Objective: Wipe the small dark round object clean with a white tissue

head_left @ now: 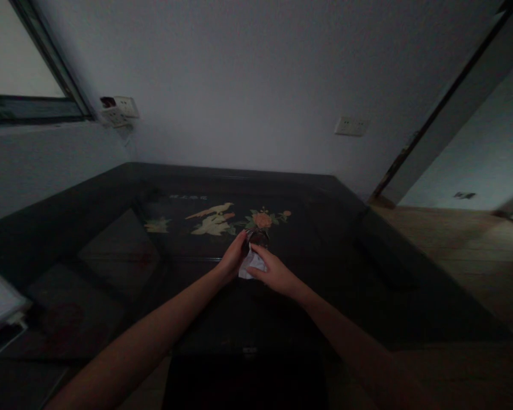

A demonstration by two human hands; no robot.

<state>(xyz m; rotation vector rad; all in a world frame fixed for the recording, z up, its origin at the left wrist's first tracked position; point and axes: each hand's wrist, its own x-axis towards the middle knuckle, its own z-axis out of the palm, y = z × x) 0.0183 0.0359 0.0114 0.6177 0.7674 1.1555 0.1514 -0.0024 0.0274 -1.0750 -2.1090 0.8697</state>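
Note:
My left hand (232,257) is closed on the side of a small, dark, shiny, rounded object (259,237). It looks like glass, but the dim light hides its exact kind. In my right hand (277,274), pinched between thumb and fingers, is a crumpled white tissue or cloth (247,270). The white piece lies against the near side of the dark object. Both hands meet above a black table (325,228) decorated with painted birds (214,224) and a pink flower (262,220).
At the left edge sits a white box-like device (0,304) with a cable. Sockets (351,126) are on the wall behind the table. A window (21,62) is at upper left; wooden floor (457,250) shows at right. A dark seat-like shape (245,381) is nearest me.

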